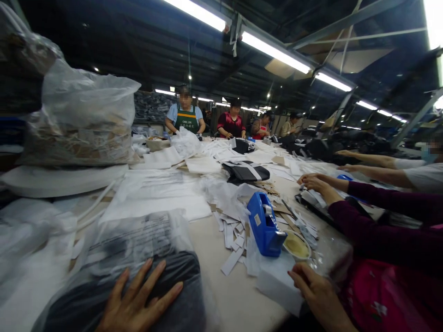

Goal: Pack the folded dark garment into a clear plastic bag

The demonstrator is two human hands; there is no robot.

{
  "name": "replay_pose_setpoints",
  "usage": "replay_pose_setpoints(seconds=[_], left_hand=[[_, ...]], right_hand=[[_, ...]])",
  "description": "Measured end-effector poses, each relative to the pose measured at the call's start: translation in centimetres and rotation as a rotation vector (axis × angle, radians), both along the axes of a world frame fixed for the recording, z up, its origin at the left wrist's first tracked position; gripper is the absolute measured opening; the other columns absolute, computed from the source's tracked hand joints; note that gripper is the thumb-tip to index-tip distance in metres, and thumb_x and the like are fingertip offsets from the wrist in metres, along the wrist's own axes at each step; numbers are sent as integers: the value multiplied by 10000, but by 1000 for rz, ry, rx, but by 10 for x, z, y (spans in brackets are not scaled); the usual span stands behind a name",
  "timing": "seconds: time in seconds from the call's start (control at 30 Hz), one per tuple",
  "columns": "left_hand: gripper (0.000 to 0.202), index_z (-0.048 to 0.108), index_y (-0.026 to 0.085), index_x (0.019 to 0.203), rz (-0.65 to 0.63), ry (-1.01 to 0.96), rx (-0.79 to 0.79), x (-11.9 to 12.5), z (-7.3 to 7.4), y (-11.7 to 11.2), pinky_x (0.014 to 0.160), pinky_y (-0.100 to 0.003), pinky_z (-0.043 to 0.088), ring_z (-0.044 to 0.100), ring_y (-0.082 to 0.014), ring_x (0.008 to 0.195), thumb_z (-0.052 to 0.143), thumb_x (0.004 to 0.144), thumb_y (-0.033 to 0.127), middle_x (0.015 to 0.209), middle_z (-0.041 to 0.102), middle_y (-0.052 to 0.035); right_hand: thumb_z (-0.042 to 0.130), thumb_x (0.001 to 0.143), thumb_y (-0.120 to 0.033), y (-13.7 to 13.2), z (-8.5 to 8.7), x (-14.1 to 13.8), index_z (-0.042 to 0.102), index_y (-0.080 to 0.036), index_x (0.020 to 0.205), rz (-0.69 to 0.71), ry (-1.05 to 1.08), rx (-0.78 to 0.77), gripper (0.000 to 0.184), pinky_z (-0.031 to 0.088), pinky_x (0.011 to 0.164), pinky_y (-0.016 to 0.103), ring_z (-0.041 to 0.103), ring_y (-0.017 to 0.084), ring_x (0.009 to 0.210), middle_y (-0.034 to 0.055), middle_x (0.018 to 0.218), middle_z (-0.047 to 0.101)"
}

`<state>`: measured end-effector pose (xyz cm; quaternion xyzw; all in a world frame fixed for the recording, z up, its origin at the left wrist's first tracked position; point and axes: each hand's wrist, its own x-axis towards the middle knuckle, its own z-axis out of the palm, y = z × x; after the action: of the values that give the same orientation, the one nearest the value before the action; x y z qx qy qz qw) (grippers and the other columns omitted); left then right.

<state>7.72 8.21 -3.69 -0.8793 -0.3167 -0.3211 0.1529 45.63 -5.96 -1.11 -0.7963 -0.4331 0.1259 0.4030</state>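
My left hand (136, 299) lies flat with its fingers spread on a dark garment in a clear plastic bag (145, 258) at the near edge of the table. My right hand (316, 293) is at the table's right edge. Its thumb is on top of a white folded piece (277, 283) and its fingers curl round that piece's edge. Just beyond it stand a blue tape dispenser (265, 223) and a small dish with yellowish content (296, 244).
Paper strips and white sheets (155, 193) litter the long table. A stuffed plastic sack (79, 120) sits at the left, and black folded items (245, 171) lie mid-table. A co-worker in purple sleeves (374, 221) reaches in from the right. Other people work at the far end and right side.
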Motion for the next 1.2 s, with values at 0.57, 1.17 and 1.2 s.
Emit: replay_pose_setpoints(seconds=[0.57, 1.17, 1.2], left_hand=[[484, 476, 402, 1220, 36, 162, 102, 0, 24, -9, 901, -563, 404, 464, -310, 1176, 444, 846, 96, 1254, 518, -86], [401, 481, 387, 1218, 27, 108, 28, -1, 17, -7, 924, -564, 382, 434, -314, 1205, 443, 878, 178, 1276, 508, -68], [399, 480, 385, 1219, 26, 107, 28, -1, 17, -7, 921, -566, 385, 438, -315, 1202, 444, 878, 181, 1273, 510, -71]], right_hand=[[498, 868, -155, 124, 97, -160, 534, -194, 773, 1398, -924, -204, 109, 298, 552, 243, 551, 125, 619, 2, 699, 609], [535, 848, -237, 148, 80, -168, 544, -180, 698, 1360, -806, -301, 161, 258, 518, 239, 564, 122, 578, 4, 654, 623], [539, 847, -246, 147, 80, -168, 541, -178, 695, 1358, -788, -309, 167, 261, 515, 234, 565, 120, 579, 4, 654, 623]])
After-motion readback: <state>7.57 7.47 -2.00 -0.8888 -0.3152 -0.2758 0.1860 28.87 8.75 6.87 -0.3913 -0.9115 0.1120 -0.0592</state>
